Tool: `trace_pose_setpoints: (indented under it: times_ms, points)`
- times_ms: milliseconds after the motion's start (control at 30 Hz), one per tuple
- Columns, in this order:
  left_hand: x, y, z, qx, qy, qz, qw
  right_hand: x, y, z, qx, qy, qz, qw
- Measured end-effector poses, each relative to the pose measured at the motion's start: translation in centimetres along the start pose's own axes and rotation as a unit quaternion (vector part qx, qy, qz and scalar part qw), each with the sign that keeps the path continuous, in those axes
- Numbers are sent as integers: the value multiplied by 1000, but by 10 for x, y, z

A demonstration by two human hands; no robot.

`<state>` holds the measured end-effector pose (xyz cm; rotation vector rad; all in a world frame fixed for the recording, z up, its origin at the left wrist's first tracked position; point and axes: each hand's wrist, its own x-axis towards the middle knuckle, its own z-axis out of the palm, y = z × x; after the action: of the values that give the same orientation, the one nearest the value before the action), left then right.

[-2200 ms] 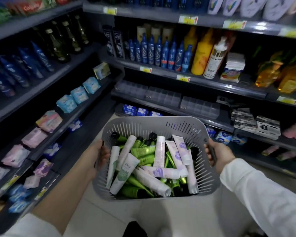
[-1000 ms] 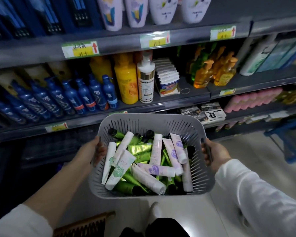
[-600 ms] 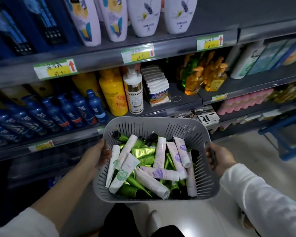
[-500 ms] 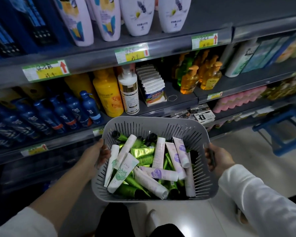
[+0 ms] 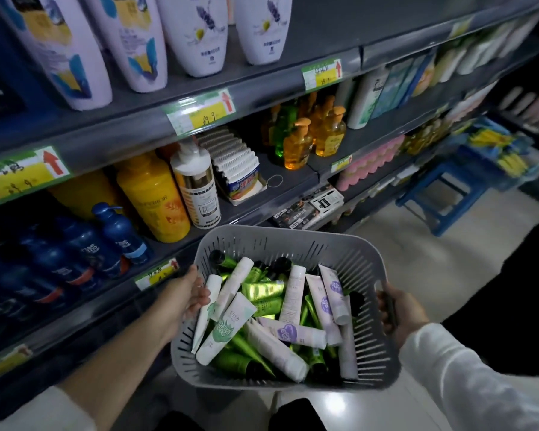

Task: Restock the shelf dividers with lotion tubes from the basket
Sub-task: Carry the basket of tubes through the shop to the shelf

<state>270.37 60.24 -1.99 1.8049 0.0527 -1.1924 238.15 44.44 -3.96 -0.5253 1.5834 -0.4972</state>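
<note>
Both hands are occupied: my left hand (image 5: 187, 293) grips the left rim of the grey basket (image 5: 293, 237), and my right hand (image 5: 402, 309) is wrapped round its right handle. Between them the lotion tubes (image 5: 290, 309) lie heaped, most with their long axis running away from me, a few crosswise. The shelving (image 5: 122, 141) stands ahead and to the left, so the left hand is nearer it. I cannot make out any dividers: the lower shelves left of the basket are dark, and the basket hides what sits behind it. I judge one hand must let go before picking.
</note>
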Motion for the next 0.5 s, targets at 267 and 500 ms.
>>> trace_pose_setpoints:
  times_ms: [267,500]
  points:
    - [42,-6,-13,156,-61,59,984,-42,105,12,173,72,3,982]
    - [103,-54,-4,224,-67,86,969,-15,206,31,248,117,48,961]
